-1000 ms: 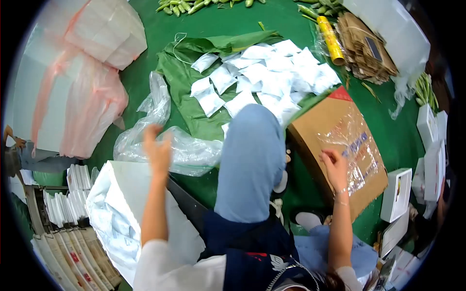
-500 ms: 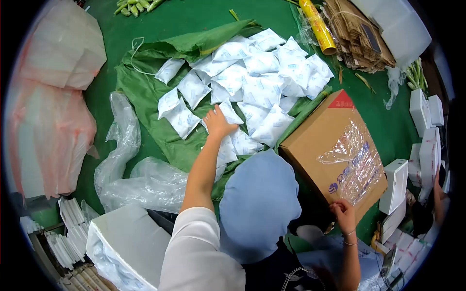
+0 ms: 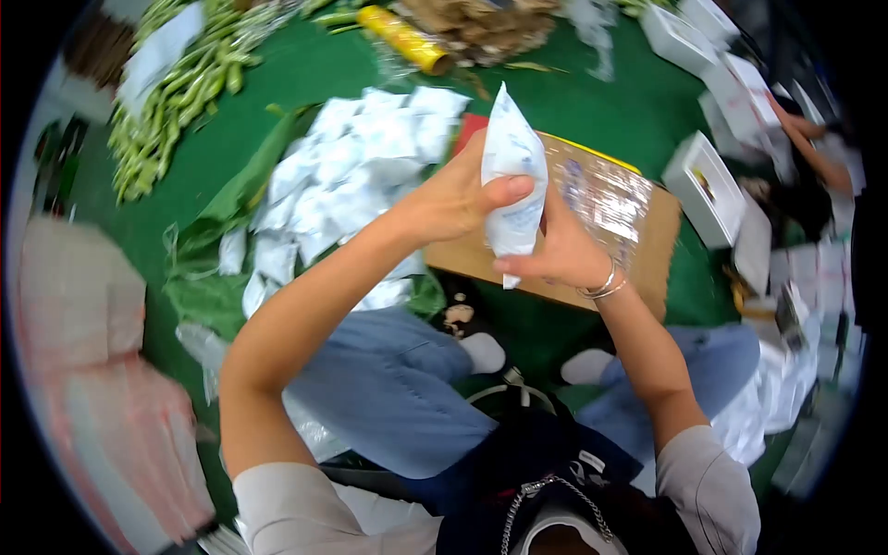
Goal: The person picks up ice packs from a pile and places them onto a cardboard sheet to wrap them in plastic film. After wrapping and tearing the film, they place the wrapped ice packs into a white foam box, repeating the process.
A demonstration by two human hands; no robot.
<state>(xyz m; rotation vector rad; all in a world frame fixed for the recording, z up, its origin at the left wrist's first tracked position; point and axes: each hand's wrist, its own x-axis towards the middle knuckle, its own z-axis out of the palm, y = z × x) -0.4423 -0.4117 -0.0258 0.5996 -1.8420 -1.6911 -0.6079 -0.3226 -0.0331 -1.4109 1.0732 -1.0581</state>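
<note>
A puffy white ice pack (image 3: 514, 153) with blue print is held up on edge between my two hands, over the cardboard box. My left hand (image 3: 458, 199) grips it from the left, thumb pressed on its face. From the right, my right hand (image 3: 566, 252) holds its lower part, thumb near the bottom edge and the other fingers partly hidden behind it. Below, the closed brown cardboard box (image 3: 638, 268) has clear plastic film (image 3: 615, 199) on top. Many similar ice packs (image 3: 338, 171) lie heaped on a green woven sack (image 3: 208, 301) to the left.
Long green vegetables (image 3: 185, 120) lie at the back left. A yellow roll (image 3: 405, 40) and flattened cardboard (image 3: 490, 32) are at the back. White foam boxes (image 3: 705, 190) stand on the right, near another person's arm (image 3: 819, 153). A pinkish wrapped stack (image 3: 120, 435) is at the left.
My left hand has left the pile and come up to the right with an ice pack. My right hand has risen from the box's near edge and now grips it too. The view has shifted.
</note>
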